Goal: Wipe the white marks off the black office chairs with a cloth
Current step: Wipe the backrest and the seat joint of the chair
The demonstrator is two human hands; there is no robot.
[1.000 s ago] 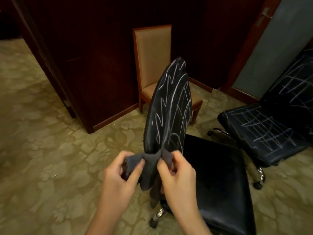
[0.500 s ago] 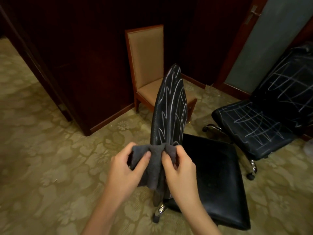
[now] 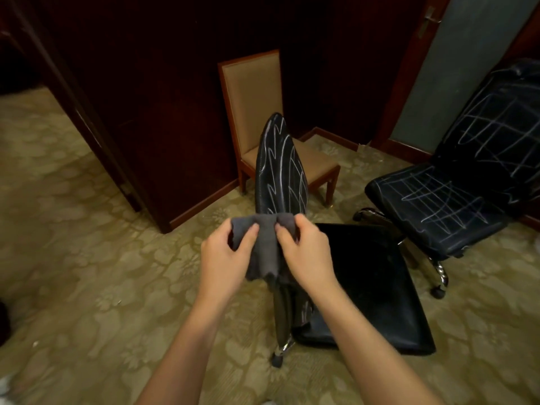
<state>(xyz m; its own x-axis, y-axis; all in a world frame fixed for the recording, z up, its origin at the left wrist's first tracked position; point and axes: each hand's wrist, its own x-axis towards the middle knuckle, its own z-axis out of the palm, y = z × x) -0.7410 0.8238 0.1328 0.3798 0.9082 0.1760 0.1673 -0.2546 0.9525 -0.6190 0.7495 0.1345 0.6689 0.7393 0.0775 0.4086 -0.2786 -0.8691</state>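
A black office chair stands right in front of me, its backrest seen edge-on and covered with white zigzag marks, its seat plain black. Both hands hold a dark grey cloth in front of the backrest's lower part. My left hand pinches the cloth's left end and my right hand pinches its right end, thumbs on top. A second black office chair at the right has white criss-cross marks on seat and back.
A tan upholstered wooden chair stands behind the near chair against dark wood panelling. A door with a grey panel is at the back right. Patterned green carpet covers the floor, with open floor to the left.
The view has shifted, so the chairs sit lower and further right in frame. Both hands keep the cloth pinched and have drawn slightly closer together on it.
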